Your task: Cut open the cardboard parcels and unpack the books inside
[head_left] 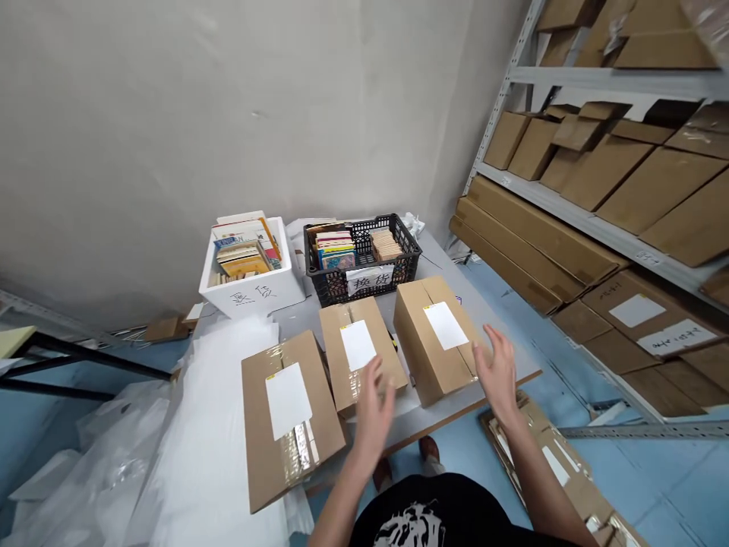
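Nearest the observer, a person in a black T-shirt [438, 516] is standing at the near edge of a grey desk [301, 323], with both arms reaching forward. The person's left hand [373, 414] is spread open, pinching nothing, and is hovering in front of the middle carton; blur prevents confirming any contact. The right hand [497, 372] is also spread, its fingers [488, 342] raised just beside the right carton, and it is holding nothing.

Three taped cardboard cartons are sitting side by side on the desk, each carrying a white label on top. The left carton [285, 425] is overhanging the near edge, while the middle carton [356, 349] and the right carton [436, 342] are lying just beyond it. Flattened cartons [547, 448] are lying on the blue floor [654, 486] below the right hand, and plastic sheeting [205, 425] is heaped along the desk's left side.

Farther along the desk, a black plastic crate [361, 262] bearing a handwritten paper sign [370, 281] is holding books, and a white foam box [250, 285] beside it is also holding books. Metal shelving [586, 87] stacked with flat cardboard [654, 197] is standing to the right, against a grey wall [228, 129].
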{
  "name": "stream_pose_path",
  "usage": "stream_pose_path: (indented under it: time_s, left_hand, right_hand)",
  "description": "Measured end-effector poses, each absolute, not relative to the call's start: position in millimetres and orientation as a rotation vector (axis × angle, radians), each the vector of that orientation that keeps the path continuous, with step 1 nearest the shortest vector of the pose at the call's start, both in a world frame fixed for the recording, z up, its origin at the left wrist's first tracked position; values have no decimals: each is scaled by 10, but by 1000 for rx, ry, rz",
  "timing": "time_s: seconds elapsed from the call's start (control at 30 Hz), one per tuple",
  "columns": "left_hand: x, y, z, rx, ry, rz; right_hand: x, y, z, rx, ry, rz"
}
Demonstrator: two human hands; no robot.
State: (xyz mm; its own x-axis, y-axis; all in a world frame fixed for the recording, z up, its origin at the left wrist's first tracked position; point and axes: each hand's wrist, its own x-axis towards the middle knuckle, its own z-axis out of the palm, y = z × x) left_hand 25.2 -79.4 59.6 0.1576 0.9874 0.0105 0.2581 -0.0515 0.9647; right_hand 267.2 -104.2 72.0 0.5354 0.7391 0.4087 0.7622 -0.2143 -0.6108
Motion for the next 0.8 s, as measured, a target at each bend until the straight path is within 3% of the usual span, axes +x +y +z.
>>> stream_pose_path:
  time_s: [0.3,0.53,0.8]
  left_hand:
    - [1497,-347,20,1362,1301,818]
    - [1841,-176,-51,1283,1382,998]
    - [1777,-94,-188,1015,1396,985]
  right_hand:
    - [3449,-555,275,-2205,-1284,345]
    - [3648,-211,24,-2018,-1515,667]
    - [3884,-126,-192,-1794,-1389,973]
